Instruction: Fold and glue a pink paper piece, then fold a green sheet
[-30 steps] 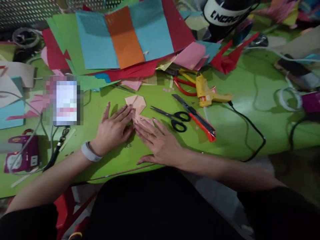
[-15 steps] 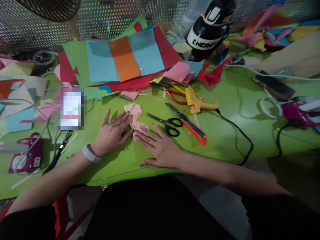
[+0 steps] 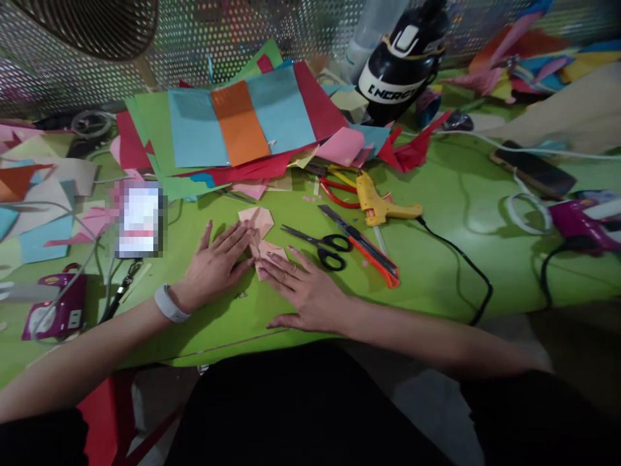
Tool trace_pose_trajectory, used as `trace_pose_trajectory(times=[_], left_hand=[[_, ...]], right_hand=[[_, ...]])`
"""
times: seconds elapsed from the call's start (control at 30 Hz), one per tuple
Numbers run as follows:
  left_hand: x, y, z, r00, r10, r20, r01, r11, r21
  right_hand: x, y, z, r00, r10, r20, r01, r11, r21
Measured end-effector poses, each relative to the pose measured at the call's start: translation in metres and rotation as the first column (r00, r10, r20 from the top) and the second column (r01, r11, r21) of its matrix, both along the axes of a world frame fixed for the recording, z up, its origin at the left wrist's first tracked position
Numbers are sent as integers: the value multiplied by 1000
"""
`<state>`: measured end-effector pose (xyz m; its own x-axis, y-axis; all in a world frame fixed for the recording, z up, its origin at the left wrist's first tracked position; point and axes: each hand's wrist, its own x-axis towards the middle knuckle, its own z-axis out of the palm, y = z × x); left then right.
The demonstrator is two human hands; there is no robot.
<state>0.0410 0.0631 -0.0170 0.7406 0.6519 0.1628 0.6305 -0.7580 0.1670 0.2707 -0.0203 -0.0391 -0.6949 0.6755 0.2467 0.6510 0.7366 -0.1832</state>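
A folded piece of peach-coloured paper (image 3: 261, 221) lies on the green table, partly hidden under my fingers. My left hand (image 3: 213, 262) rests flat with its fingertips on the paper's left side. From the right, my right hand (image 3: 303, 288) lies open, its outstretched fingers on the paper's lower part. Just right of the paper are black-handled scissors (image 3: 324, 244) with their blades pointing left. Beside them lies an orange utility knife (image 3: 371, 252). A yellow glue gun (image 3: 378, 202) stands farther right, with red-handled pliers (image 3: 339, 193) behind it.
A stack of coloured paper sheets (image 3: 194, 129) sits at the back. Behind it stands a black bottle (image 3: 402, 71). A lit phone (image 3: 140, 220) and a purple power strip (image 3: 58, 304) are at left. Another phone (image 3: 536, 168) lies at right, and a black cord (image 3: 460, 262) curves across the table.
The view has shifted slightly. Both hands stay flat on the peach paper, and a little more of it shows between them.
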Motion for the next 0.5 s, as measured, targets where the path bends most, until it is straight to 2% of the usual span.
trace_pose_trajectory(times=[0.1, 0.23, 0.37, 0.5], left_hand=[[-2, -12, 9, 999, -24, -30, 26, 997, 70], [-2, -42, 17, 995, -79, -62, 86, 990, 115], [-1, -60, 10, 986, -154, -66, 159, 985, 68], [-2, -60, 3, 983, -173, -55, 177, 982, 71]], right_hand=[[0, -1, 0, 1000, 3, -6, -3, 1000, -17], [-1, -1, 1, 1000, 0, -10, 0, 1000, -16], [-1, 0, 2, 1000, 1, -24, -2, 1000, -29], [-1, 0, 3, 1000, -5, -14, 4, 999, -39]])
